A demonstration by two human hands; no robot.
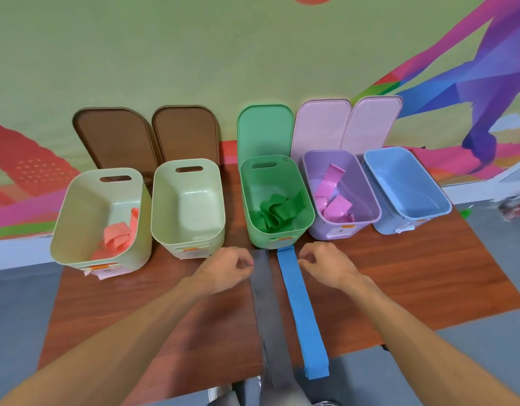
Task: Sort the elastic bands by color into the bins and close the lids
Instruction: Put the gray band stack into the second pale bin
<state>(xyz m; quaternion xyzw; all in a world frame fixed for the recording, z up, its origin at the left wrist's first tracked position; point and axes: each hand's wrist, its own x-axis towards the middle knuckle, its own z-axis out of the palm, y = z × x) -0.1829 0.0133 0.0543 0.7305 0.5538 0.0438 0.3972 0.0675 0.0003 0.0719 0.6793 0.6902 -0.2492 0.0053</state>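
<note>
Brown wood-grain table [428, 288] stood against a pale green wall with a coloured mural [194, 54]. Five open plastic bins sat in a row at the far edge.

- Far-left pale green bin [57, 230]: held salmon elastic bands [115, 241].
- Second pale green bin [191, 200]: just right of the first.
- Mid-green bin [270, 183]: held dark green bands [276, 212].
- Lilac bin [361, 177]: held pink bands [332, 183].
- Light blue bin [405, 183]: far right.

Two brown lids [118, 136], one green lid [264, 130] and two pink lids [320, 124] stood upright behind the bins.

A long grey elastic band [264, 303] and a long blue elastic band [299, 312] lay side by side, from just before the mid-green bin to the near table edge.

- Left hand [229, 268]: fingers curled, fingertips pinching the grey band's far left edge.
- Right hand [326, 265]: fingers curled, thumb and forefinger close together, just beside the blue band's far right edge. Could not tell whether it gripped the band.
</note>
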